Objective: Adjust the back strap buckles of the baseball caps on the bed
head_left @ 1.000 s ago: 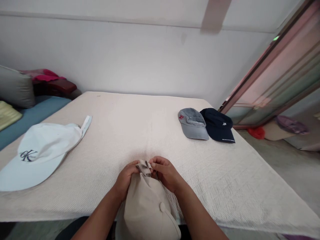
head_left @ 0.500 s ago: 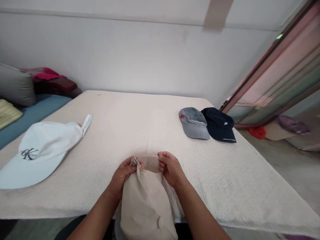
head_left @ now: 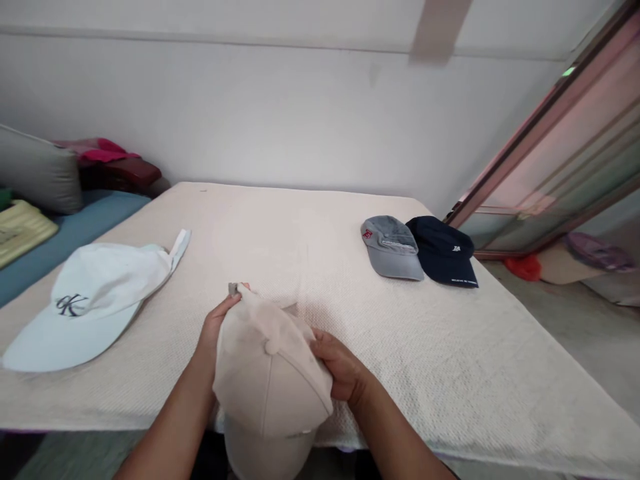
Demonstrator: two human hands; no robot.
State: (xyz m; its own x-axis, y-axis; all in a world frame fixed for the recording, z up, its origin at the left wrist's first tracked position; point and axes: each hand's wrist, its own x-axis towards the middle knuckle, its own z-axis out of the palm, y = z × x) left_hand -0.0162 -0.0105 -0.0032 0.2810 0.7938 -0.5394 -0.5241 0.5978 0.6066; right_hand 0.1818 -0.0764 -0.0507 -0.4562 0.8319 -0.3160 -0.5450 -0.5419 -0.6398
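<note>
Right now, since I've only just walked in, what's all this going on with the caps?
Someone has a beige baseball cap in both hands at the near edge of a cream cloth, its brim toward them. The left grip is at the cap's back edge, and the right grip holds its side. A white baseball cap lies off to the left; a gray baseball cap and a navy cap sit together at the far right.

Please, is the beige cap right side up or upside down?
Right side up: the beige cap, held by left hand and right hand, shows its top button.
</note>
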